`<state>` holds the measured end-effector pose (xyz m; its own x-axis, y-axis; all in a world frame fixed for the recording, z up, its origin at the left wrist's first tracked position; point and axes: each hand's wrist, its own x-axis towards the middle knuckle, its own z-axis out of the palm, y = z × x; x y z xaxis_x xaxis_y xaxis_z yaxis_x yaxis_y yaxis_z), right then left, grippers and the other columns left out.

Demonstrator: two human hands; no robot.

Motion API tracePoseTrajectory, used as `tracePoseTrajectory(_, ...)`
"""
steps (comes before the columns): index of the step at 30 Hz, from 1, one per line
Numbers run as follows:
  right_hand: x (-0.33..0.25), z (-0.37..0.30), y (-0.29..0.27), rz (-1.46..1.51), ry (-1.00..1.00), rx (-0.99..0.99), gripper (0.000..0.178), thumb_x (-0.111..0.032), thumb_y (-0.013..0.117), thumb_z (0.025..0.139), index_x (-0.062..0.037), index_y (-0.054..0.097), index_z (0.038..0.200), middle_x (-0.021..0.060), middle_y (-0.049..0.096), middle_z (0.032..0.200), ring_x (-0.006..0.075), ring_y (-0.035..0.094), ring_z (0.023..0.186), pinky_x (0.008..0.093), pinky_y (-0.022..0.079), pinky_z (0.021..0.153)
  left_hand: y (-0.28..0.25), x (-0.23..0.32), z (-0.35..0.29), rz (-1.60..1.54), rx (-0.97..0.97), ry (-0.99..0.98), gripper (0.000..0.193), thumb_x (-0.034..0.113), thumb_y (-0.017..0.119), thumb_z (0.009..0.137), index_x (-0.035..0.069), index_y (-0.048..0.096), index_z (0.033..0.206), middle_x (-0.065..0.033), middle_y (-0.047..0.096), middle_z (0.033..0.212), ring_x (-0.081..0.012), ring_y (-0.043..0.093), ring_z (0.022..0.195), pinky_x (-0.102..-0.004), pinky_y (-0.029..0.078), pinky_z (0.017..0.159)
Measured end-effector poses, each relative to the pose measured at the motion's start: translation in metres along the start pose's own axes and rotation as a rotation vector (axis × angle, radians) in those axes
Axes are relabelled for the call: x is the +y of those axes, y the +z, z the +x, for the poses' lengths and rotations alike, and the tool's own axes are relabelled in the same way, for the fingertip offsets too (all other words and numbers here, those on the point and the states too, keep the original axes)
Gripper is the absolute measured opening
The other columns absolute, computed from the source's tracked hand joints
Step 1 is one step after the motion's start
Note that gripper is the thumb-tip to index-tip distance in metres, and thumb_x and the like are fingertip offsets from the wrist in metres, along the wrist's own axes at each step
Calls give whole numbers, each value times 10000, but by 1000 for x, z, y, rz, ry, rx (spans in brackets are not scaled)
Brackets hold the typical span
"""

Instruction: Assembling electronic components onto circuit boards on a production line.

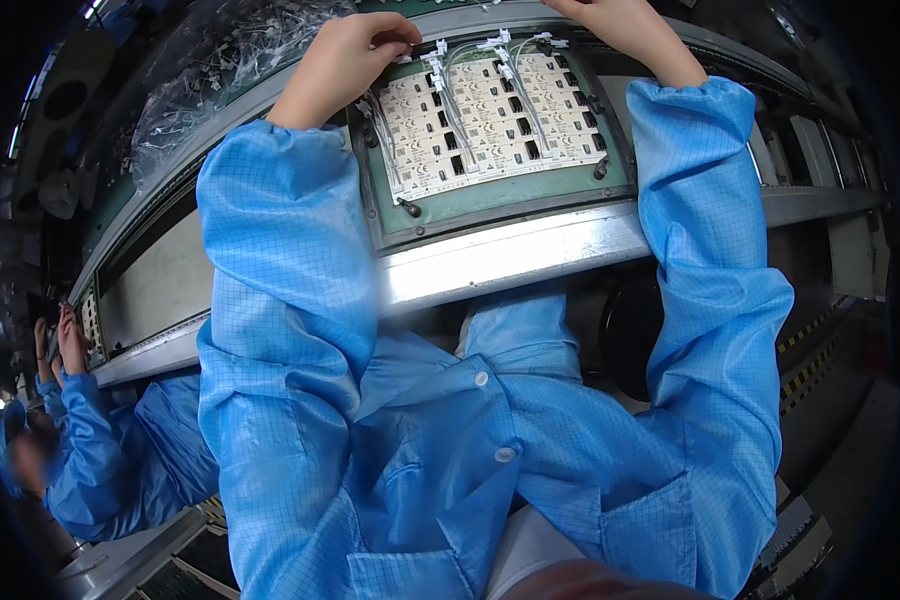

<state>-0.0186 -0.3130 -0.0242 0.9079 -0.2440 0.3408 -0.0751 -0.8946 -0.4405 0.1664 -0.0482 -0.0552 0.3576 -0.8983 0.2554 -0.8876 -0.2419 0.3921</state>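
A panel of white circuit boards [490,150] with rows of black parts lies in a green carrier [500,205] in front of me. Thin white wire leads [452,115] with white connectors [495,42] run in bundles across it. At the panel's far left corner is my left hand [345,58], its fingers curled and pinched close to a small white piece; what they hold is mostly hidden. My right hand [635,35] reaches past the panel's far right corner. Its fingertips are cut off by the upper edge of the picture.
A metal rail [510,250] runs along the near side of the carrier. Clear plastic bags with white wire leads [210,100] lie at the far left. Another person in blue [100,450] works farther along the line at the left. Yellow-black striped tape [810,375] marks the floor at right.
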Motion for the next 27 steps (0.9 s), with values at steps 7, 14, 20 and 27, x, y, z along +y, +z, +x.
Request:
tracePoseTrajectory(7, -15, 0, 2, -1, -284, 58, 193, -163, 680, 898, 11, 734, 963, 173, 733, 899, 301, 716, 834, 375, 558, 738, -19, 9, -25, -35, 192, 11, 203, 127, 651, 956, 77, 762, 1118, -100, 763, 1061, -241, 716, 997, -354, 553, 880)
tracePoseTrajectory(14, -76, -28, 31, -84, -653, -165, 137, -133, 681, 932, -48, 776, 982, 33, 747, 1090, 200, 617, 1096, 387, 359, 1050, -30, 22, -66, 119, -3, 225, 196, 93, 633, 837, 113, 801, 935, -45, 761, 1042, -221, 632, 1119, -475, 380, 1046)
tracePoseTrajectory(20, -77, -38, 27, -162, -671, -227, 136, -107, 693, 905, -52, 776, 997, 28, 754, 1049, 220, 617, 1074, 383, 386, 1004, -19, 27, -74, 271, 162, 363, 216, 101, 617, 809, 117, 806, 912, -17, 764, 997, -205, 625, 1115, -481, 387, 1040)
tracePoseTrajectory(27, -97, -68, 11, -149, -648, -238, 140, -75, 713, 854, -51, 782, 973, 39, 761, 1042, 250, 621, 1009, 394, 399, 957, -25, 37, -82, 176, 35, 346, 203, 71, 647, 797, 88, 807, 921, -1, 772, 992, -200, 605, 1154, -435, 395, 1046)
